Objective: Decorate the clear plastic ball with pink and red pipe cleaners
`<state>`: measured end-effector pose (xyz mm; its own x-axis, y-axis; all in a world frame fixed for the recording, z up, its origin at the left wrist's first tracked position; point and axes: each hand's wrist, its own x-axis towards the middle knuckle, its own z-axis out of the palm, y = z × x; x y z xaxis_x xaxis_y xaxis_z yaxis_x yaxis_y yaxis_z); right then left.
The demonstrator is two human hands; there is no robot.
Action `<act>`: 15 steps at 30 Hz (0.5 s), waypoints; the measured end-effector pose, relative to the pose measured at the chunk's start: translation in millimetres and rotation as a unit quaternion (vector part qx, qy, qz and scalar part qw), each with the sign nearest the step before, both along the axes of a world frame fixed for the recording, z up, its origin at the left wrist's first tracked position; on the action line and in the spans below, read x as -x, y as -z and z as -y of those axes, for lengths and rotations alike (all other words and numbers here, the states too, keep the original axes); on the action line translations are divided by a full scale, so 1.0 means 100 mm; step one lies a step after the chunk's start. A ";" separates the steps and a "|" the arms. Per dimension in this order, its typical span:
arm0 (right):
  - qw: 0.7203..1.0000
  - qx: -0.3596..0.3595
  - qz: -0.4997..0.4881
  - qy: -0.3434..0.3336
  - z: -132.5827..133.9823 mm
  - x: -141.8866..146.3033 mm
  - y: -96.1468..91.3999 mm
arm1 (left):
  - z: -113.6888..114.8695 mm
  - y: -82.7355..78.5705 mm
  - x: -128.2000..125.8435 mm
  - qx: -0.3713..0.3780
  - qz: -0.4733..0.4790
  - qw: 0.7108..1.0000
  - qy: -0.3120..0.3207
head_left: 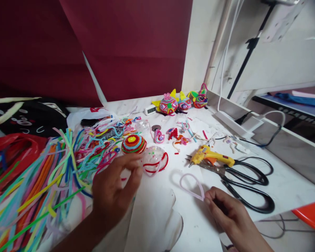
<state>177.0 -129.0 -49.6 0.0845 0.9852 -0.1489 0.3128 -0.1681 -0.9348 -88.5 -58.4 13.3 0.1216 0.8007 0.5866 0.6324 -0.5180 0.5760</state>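
1. While clamped, thumb against fingers, on one end of a pale pink pipe-cleaner loop (191, 184): right hand (225, 211), low on the white worktop (291, 182).
2. Left hand (115, 189): fingers (136, 168) loosely curled, tips apart, at the near side of a clear ball (155, 160) banded in red; touching or just short, cannot tell.
3. Just behind, to its left: striped ball (133, 144).
4. Right of the loop: yellow glue gun (212, 157) lying across black scissors (248, 185).
5. Far left: heap of coloured pipe cleaners (42, 182).

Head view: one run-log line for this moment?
left hand: at clear ball | right hand: pinching pink pipe-cleaner loop | nearby: glue gun, scissors
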 end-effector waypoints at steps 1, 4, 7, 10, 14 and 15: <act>1.000 0.001 0.005 -0.008 -0.01 -0.01 -0.02 | -0.13 0.00 0.00 0.000 0.001 1.000 0.004; 0.998 -0.029 0.038 -0.042 -0.05 -0.04 -0.10 | -0.41 0.10 0.00 0.051 -0.070 0.996 0.000; 0.991 -0.090 0.086 -0.051 -0.13 -0.05 -0.22 | -0.52 0.26 0.03 0.097 -0.111 0.989 0.014; 0.982 -0.132 0.123 -0.058 -0.23 -0.03 -0.36 | -0.53 0.38 0.04 0.109 -0.146 0.983 0.022; 0.969 -0.168 0.157 -0.088 -0.41 0.03 -0.54 | -0.53 0.48 0.01 0.097 -0.171 0.980 0.025; 0.967 -0.170 0.161 -0.095 -0.46 0.06 -0.58 | -0.54 0.50 0.01 0.089 -0.176 0.980 0.025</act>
<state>171.5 -83.2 8.6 -0.1149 0.9748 0.1914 0.5920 0.2219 -0.7748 -89.3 -4.5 -37.1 0.3325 0.8746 0.3528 0.7843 -0.4642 0.4115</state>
